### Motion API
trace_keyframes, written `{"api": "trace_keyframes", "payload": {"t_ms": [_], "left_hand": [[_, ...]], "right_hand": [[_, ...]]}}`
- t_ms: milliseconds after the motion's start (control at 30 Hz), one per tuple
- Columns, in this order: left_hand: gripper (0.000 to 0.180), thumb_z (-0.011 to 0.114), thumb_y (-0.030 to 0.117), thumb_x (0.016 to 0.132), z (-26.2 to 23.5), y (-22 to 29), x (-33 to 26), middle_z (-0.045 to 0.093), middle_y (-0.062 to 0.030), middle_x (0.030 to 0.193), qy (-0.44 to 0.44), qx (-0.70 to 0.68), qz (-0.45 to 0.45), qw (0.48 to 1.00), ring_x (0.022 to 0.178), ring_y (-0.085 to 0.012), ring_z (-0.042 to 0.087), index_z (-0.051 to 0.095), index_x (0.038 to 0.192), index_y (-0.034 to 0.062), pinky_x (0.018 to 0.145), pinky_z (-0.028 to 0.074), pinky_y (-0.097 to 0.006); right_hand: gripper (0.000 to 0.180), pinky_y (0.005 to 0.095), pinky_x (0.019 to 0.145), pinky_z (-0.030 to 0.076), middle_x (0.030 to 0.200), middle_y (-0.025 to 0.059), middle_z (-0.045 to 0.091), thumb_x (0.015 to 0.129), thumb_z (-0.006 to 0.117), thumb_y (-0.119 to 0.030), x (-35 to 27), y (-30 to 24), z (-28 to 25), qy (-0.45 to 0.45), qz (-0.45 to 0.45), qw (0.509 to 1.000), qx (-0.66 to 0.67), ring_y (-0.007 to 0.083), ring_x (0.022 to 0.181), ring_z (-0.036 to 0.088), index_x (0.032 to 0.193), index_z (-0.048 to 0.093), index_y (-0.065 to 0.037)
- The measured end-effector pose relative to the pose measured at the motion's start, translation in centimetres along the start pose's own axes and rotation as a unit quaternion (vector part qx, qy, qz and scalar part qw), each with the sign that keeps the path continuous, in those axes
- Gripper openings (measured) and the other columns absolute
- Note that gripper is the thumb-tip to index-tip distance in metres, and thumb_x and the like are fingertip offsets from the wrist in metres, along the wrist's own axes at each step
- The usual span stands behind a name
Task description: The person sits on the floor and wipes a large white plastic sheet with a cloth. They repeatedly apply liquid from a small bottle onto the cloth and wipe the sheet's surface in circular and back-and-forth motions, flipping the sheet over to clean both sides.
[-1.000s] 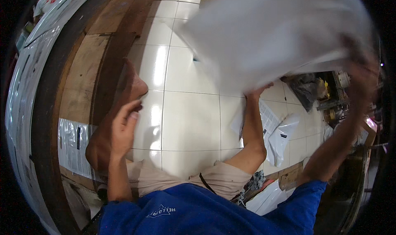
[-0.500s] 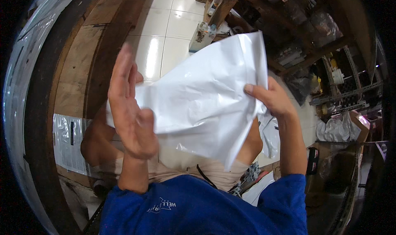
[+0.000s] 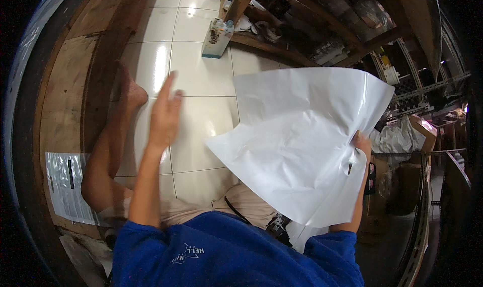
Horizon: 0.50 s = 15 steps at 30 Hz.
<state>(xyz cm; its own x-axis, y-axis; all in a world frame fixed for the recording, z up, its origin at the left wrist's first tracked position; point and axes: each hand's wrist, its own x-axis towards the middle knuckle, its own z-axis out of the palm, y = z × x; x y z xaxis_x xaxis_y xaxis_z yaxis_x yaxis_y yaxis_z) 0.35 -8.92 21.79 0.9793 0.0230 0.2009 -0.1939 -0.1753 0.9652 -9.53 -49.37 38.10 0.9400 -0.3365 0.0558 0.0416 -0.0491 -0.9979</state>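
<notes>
Grip: right hand [image 3: 360, 145] pinched on the right edge of a large white plastic sheet or bag [image 3: 307, 141], fingers mostly hidden behind it; left hand [image 3: 163, 117] open and flat, fingers together, holding nothing, apart from the sheet.
Item: the sheet hangs in the air before the person's chest, above the lap, creased and glossy. Judged very light, limp, slippery, easily torn or crumpled; best taken at an edge or corner with a pinch, both hands to keep it spread.
Near: blue shirt [image 3: 221, 252], bent bare leg [image 3: 108, 151].
Surface: white glossy floor tiles [image 3: 201, 75]; printed packet [image 3: 65, 186] lying at left on wooden boards [image 3: 63, 90].
Far: plastic bottle [image 3: 217, 34] on the floor, cluttered wooden shelving [image 3: 322, 30], cardboard boxes [image 3: 420, 131] at right
</notes>
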Motion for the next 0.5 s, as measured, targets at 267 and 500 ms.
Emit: {"api": "trace_keyframes", "payload": {"t_ms": [267,500], "left_hand": [[0.08,0.049,0.061,0.091,14.1,0.5,-9.5,0.04,-0.021,0.148,-0.497,0.165,0.155,0.837,0.141,-0.0344,0.031,0.038,0.144,0.0012,0.117,0.014,-0.054],[0.06,0.05,0.043,0.096,9.3,-8.0,-9.9,0.058,-0.025,0.128,-0.468,0.213,-0.049,0.856,0.115,-0.0383,0.058,0.052,0.129,-0.0064,0.1,0.043,-0.042]], "right_hand": [[0.05,0.0445,0.094,0.052,0.13,0.0198,0.057,0.098,0.046,-0.027,-6.4,4.6,-5.8,-0.031,-0.032,0.993,0.107,0.0328,0.113,0.06,0.137,0.045,0.003],[0.046,0.0403,0.077,0.057,0.107,0.0161,0.066,0.094,0.054,-0.034,-16.5,7.1,-15.2,0.217,0.161,0.959,0.09,0.0285,0.091,0.067,0.124,0.056,0.002]]}}
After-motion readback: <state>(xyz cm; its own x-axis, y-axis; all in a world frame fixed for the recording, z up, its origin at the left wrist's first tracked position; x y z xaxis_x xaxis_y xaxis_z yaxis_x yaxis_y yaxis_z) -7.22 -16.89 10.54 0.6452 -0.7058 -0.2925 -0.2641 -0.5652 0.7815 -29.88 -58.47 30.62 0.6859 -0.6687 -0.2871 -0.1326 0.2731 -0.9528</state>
